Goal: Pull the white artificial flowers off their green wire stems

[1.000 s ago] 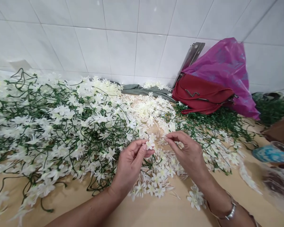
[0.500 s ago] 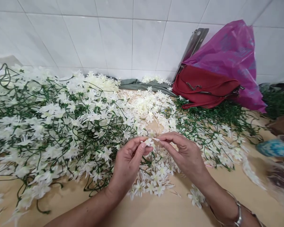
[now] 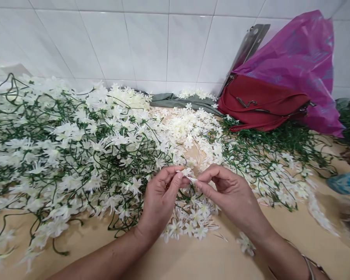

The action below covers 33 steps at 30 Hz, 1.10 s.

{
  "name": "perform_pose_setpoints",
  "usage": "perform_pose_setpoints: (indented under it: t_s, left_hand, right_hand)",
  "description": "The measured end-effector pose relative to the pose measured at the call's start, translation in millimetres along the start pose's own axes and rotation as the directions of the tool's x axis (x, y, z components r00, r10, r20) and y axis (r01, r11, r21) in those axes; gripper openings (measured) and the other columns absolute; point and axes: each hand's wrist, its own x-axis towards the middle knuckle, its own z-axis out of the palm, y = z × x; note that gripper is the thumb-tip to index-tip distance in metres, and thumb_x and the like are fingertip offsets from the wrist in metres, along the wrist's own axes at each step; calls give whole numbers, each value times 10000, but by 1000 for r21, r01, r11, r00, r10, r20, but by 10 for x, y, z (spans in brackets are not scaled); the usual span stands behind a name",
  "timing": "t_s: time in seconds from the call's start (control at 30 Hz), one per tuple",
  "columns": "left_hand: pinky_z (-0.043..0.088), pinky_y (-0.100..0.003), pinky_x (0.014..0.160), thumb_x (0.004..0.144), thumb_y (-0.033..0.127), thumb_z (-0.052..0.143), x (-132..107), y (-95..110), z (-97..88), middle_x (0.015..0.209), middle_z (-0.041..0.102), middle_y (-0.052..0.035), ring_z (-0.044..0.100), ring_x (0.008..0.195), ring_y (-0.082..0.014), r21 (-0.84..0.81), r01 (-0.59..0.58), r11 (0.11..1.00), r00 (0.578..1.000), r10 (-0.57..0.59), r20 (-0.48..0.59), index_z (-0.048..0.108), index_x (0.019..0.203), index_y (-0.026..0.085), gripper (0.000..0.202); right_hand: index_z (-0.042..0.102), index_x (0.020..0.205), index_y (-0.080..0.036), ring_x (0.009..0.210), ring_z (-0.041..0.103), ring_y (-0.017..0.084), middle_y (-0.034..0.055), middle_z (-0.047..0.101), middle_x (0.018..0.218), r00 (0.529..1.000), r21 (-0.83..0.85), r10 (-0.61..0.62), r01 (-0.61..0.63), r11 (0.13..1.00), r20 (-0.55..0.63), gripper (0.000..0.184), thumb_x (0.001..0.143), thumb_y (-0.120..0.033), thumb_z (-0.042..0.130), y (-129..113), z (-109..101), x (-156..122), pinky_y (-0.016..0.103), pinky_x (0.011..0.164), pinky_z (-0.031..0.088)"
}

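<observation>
Between thumb and fingers, my left hand (image 3: 163, 194) pinches a small white artificial flower (image 3: 186, 172). My right hand (image 3: 230, 190) is closed in a pinch on a thin white stamen piece (image 3: 192, 179) right beside that flower. Whether the piece is inside the flower I cannot tell. Below both hands lies a small heap of loose white blossoms (image 3: 189, 223) mixed with thin white stamen sticks. To the left spreads a large pile of white flowers on green stems (image 3: 84, 155).
A red handbag (image 3: 262, 103) leans on a purple plastic bag (image 3: 306, 58) by the tiled wall. Green stems (image 3: 259, 144) lie before them on the tan tabletop (image 3: 175, 260). One loose flower (image 3: 245, 244) rests near my right forearm. A blue-patterned item (image 3: 345, 182) sits far right.
My right fingers have come lower and the white piece is now close against the flower. My left hand keeps its pinch. The view has shifted slightly.
</observation>
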Motion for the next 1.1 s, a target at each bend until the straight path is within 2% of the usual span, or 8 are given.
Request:
perform_pose_setpoints:
  t_s: [0.2, 0.3, 0.53, 0.73, 0.97, 1.1]
  left_hand:
    - [620, -259, 812, 891, 319, 756, -37, 0, -7, 840, 795, -15, 751, 789, -140, 30, 8, 1000, 997, -10, 73, 747, 996, 182, 173]
    - [605, -247, 771, 893, 312, 750, -43, -2, -8, 811, 783, -16, 733, 778, -144, 74, -7, 997, 997, 1, 80, 746, 990, 177, 167]
    - [570, -230, 786, 916, 277, 738, -73, -15, -15, 861, 782, -24, 715, 811, -140, 139, -51, 989, 995, 39, 92, 731, 1011, 177, 138]
    - [587, -256, 832, 906, 271, 748, -73, -31, -13, 884, 789, -39, 735, 843, -159, 113, -63, 992, 994, 52, 96, 738, 986, 170, 129]
    - [599, -260, 804, 884, 293, 756, -45, 27, 13, 782, 764, -7, 732, 787, -151, 62, -35, 997, 995, 29, 99, 717, 933, 180, 129]
    - [589, -273, 817, 886, 282, 750, -55, 29, 14, 833, 781, -30, 737, 808, -166, 104, -54, 993, 992, 42, 119, 721, 928, 173, 121]
  right_hand:
    - [694, 799, -222, 716, 655, 175, 7, 698, 752, 997, -117, -21, 13, 993, -73, 72, 859, -205, 729, 41, 110, -60, 300, 687, 519]
    - [686, 780, -219, 692, 643, 171, 10, 692, 739, 996, -157, -34, 22, 987, -77, 86, 858, -205, 722, 35, 125, -76, 293, 660, 515]
    - [637, 744, -228, 650, 603, 143, -27, 618, 689, 983, -252, -120, 82, 964, -138, 146, 829, -114, 673, -62, 166, -109, 279, 651, 483]
    - [628, 732, -227, 654, 607, 139, -28, 623, 687, 984, -201, -82, 49, 978, -161, 149, 820, -116, 675, -39, 179, -106, 270, 642, 486]
    - [652, 749, -223, 656, 613, 139, -18, 644, 697, 989, -149, -50, 29, 988, -136, 118, 818, -132, 684, -12, 194, -122, 261, 625, 500]
    - [651, 753, -224, 657, 613, 139, -21, 648, 699, 986, -140, -40, 17, 990, -160, 114, 805, -129, 688, -3, 206, -109, 265, 640, 506]
